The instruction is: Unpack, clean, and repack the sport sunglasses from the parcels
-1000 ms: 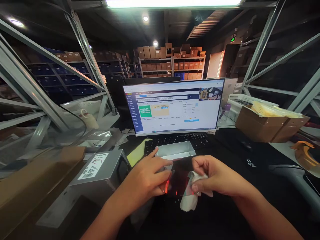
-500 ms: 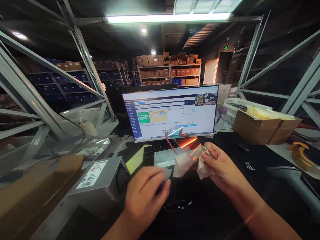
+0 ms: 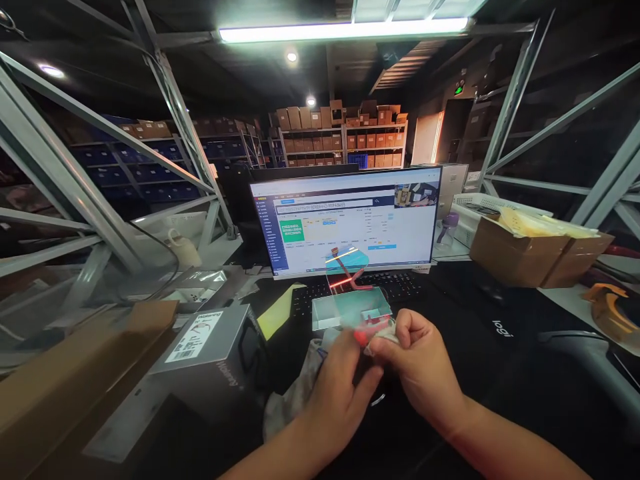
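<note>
A pair of glasses (image 3: 356,277) with red temples and shiny, see-through lenses stands up between my hands in front of the monitor. My right hand (image 3: 425,357) is closed, pinching the near part of the glasses through a pale cloth (image 3: 385,340). Close beside it, my left hand (image 3: 340,383) is blurred at the fingertips, curled against the cloth and the near edge of the glasses. Soft grey fabric (image 3: 295,397) spreads out under the left hand, toward the wrist. Behind the glasses is a pale open tray-like box (image 3: 325,313), partly covered by them.
A lit monitor (image 3: 345,220) stands behind a black keyboard (image 3: 400,287). At left are a grey labelled box (image 3: 210,353), a yellow paper (image 3: 280,312) and a cardboard box (image 3: 90,367). A carton of yellow packets (image 3: 540,250) and a handheld scanner (image 3: 590,353) occupy the right.
My left hand has moved right and up to meet my right hand at the glasses. The glasses have turned more upright. Grey fabric now shows beneath my left hand.
</note>
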`<state>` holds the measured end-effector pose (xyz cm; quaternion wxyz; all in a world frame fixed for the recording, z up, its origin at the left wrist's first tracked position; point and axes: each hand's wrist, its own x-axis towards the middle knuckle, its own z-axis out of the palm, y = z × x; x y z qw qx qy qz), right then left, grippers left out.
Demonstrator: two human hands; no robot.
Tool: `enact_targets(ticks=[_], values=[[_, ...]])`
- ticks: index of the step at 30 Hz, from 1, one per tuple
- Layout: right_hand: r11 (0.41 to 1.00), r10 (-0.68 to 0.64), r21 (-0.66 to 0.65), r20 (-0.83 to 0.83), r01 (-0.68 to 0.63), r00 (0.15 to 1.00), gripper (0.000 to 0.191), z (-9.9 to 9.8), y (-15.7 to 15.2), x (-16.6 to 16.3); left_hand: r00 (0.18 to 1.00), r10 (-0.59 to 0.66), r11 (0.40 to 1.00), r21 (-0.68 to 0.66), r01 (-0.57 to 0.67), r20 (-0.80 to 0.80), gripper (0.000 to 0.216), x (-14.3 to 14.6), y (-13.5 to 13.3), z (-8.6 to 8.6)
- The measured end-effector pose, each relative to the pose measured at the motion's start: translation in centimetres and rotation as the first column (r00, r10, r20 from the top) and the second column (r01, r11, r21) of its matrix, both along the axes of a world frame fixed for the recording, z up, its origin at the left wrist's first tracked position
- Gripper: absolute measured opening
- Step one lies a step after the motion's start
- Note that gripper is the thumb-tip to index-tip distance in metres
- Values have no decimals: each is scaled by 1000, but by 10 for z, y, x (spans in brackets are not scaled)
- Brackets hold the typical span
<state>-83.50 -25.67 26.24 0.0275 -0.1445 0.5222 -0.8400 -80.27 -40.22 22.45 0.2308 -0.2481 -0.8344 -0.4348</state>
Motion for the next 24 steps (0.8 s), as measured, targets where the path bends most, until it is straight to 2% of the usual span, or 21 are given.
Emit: enact_targets(ticks=[4, 7, 10, 12, 15, 17, 22, 24], values=[[969, -123, 202, -114, 144, 986, 60, 0, 0, 0, 996, -51, 994, 104, 43, 77, 29, -5, -5, -5], [953, -112, 258, -179, 157, 978, 62, 2, 4, -5, 990, -100, 990, 110, 89, 99, 35, -5, -10, -1], [948, -50, 293, -242, 122, 969, 62, 5, 10, -10, 987, -96, 988, 135, 78, 131, 32, -3, -13, 3], [942, 34, 331, -263, 57, 964, 60, 8, 14, -11, 984, -85, 979, 199, 53, 157, 36, -2, -14, 2], [925, 208, 360, -216, -120, 954, 56, 12, 20, -12, 964, -190, 928, 354, 115, 185, 52, -2, -15, 0], [913, 252, 374, -209, -160, 945, 56, 14, 22, -13, 952, -242, 894, 425, 143, 188, 60, -2, -15, 2], [890, 155, 456, -319, 9, 935, 58, 14, 22, -15, 965, -179, 895, 439, 78, 193, 54, -3, -13, 11], [869, 162, 493, -356, 38, 920, 58, 14, 23, -15, 968, -146, 884, 466, 35, 205, 52, -4, -13, 12]])
